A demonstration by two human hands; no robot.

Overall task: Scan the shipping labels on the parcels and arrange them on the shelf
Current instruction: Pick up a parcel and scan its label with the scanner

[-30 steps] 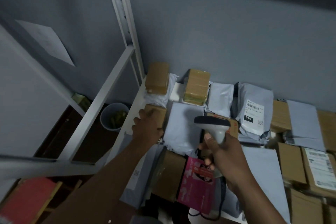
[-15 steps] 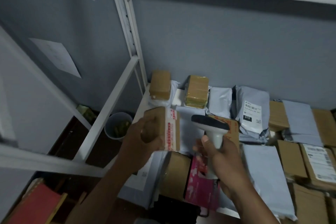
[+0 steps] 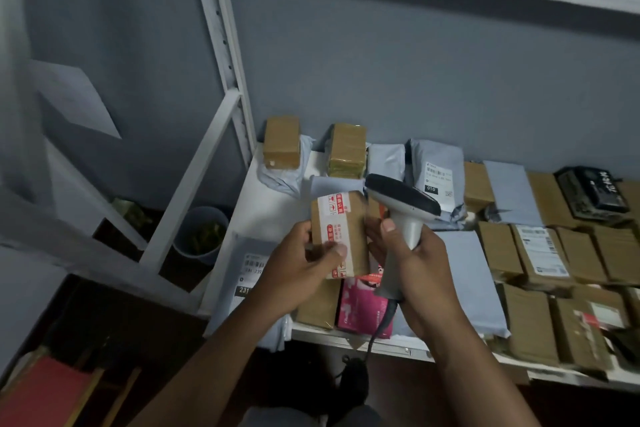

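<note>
My left hand (image 3: 298,263) grips a small brown cardboard parcel (image 3: 341,229) with red-and-white tape, held upright above the white shelf (image 3: 270,215). My right hand (image 3: 412,260) grips the handle of a grey and black barcode scanner (image 3: 401,203), whose head sits just right of the parcel's top. The right fingertips also touch the parcel's right edge. I see no shipping label on the parcel's visible face.
Many brown boxes (image 3: 540,253) and grey mailer bags (image 3: 434,177) cover the shelf to the right and back. A pink box (image 3: 363,308) lies below my hands. A white shelf post (image 3: 221,45) rises left. A bucket (image 3: 202,236) and a red stool (image 3: 41,395) stand on the floor.
My left hand lifted the taped brown parcel off the shelf and brought it toward me, next to the scanner. The view tilted up and the upper shelf edge came into sight.
</note>
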